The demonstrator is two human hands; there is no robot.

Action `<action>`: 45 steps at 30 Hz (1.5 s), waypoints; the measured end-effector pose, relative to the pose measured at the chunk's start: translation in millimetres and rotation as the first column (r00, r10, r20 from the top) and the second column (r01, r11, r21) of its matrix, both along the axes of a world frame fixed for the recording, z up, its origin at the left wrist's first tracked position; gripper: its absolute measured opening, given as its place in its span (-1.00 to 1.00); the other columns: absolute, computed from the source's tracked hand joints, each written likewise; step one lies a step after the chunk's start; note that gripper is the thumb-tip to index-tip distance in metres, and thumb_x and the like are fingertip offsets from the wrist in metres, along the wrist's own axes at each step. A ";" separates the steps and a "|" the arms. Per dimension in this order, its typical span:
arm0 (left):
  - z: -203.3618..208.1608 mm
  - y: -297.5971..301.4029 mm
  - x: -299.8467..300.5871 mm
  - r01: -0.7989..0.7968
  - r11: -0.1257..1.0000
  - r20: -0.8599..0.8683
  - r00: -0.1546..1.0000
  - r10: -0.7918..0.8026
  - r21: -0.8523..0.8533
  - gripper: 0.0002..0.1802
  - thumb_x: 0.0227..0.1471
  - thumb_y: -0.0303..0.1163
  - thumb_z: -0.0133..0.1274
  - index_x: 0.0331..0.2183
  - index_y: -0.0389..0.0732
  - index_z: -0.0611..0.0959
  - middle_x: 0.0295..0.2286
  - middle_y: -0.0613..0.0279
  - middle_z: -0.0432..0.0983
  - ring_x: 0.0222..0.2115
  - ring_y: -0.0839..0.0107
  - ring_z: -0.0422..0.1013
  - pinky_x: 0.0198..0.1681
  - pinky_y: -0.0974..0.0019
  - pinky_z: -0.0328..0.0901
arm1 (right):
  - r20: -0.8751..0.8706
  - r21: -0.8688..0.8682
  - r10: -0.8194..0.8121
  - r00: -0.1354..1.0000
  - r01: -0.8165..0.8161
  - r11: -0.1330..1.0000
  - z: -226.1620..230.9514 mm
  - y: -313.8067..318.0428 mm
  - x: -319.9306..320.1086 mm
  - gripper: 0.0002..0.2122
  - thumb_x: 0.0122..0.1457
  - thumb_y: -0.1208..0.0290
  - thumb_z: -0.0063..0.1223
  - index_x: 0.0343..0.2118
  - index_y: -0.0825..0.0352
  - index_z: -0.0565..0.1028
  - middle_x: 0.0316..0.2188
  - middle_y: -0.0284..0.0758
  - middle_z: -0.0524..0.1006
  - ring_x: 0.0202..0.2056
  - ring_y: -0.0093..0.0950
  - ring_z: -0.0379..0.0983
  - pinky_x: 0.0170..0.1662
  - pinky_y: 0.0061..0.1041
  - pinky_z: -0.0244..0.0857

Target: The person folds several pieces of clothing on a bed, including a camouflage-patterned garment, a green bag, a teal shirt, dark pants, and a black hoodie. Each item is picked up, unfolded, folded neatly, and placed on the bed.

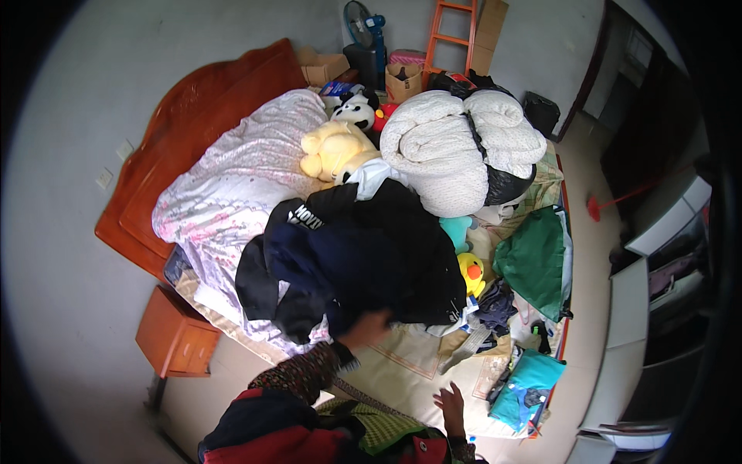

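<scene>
A heap of dark clothes (pixel 417 255) lies across the middle of the bed, with a navy garment (pixel 332 255) on top. My left hand (pixel 367 329) reaches to the near edge of that heap. Motion smears its fingers, so I cannot see whether they grip the cloth. Farther right and nearer to me, my right hand (pixel 450 406) is held above the pale bed mat (pixel 398 367). Its fingers are apart and hold nothing. Beyond the heap sit a yellow plush toy (pixel 336 151) and a panda plush (pixel 355 110).
A rolled white quilt (pixel 429 143) fills the far right of the bed. Along the right side lie a yellow duck toy (pixel 471 272), a green bag (pixel 533 263) and a teal package (pixel 529 387). The wooden headboard (pixel 209 131) and nightstand (pixel 176 332) stand left.
</scene>
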State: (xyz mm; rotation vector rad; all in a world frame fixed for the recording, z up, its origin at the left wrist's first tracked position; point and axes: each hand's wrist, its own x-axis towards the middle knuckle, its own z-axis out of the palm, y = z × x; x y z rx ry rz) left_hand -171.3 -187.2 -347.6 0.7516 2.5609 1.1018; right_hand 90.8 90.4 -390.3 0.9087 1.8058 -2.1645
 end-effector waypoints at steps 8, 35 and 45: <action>-14.0 49.6 157.9 0.831 0.425 0.476 0.229 -0.849 0.358 -0.18 -0.09 -0.17 0.15 0.13 -0.42 0.30 0.03 -0.22 0.35 0.04 0.02 0.32 0.12 0.13 0.20 | -0.024 0.388 0.341 0.940 -0.305 0.870 54.4 -32.6 -79.9 -0.38 0.20 0.29 0.10 0.25 0.34 0.10 -0.07 -0.13 0.46 -0.12 -0.36 0.48 -0.11 -0.41 0.40; -21.5 -151.1 -35.1 -0.114 0.926 -0.136 0.988 0.068 -0.361 0.22 -0.37 -0.11 0.38 0.27 -0.07 0.07 0.20 -0.05 0.03 0.22 -0.06 -0.04 0.17 -0.31 -0.06 | -0.578 0.431 0.022 0.816 0.282 0.857 279.7 30.6 -56.0 -0.58 0.03 0.37 0.14 -0.02 0.41 0.44 -0.13 -0.18 0.51 -0.06 -0.34 0.42 0.08 -0.32 0.25; -54.1 -144.4 -64.0 -0.127 0.992 0.218 0.968 0.124 -0.001 -0.63 -0.12 -0.23 0.20 -0.43 -0.42 0.63 -0.50 0.10 0.59 -0.47 0.19 0.50 -0.37 0.17 0.32 | -0.849 0.507 0.082 0.523 0.760 0.407 407.4 109.6 -28.3 -0.27 -0.09 0.34 0.30 0.16 0.48 0.25 0.11 -0.14 0.34 0.11 -0.37 0.27 0.25 -0.35 0.02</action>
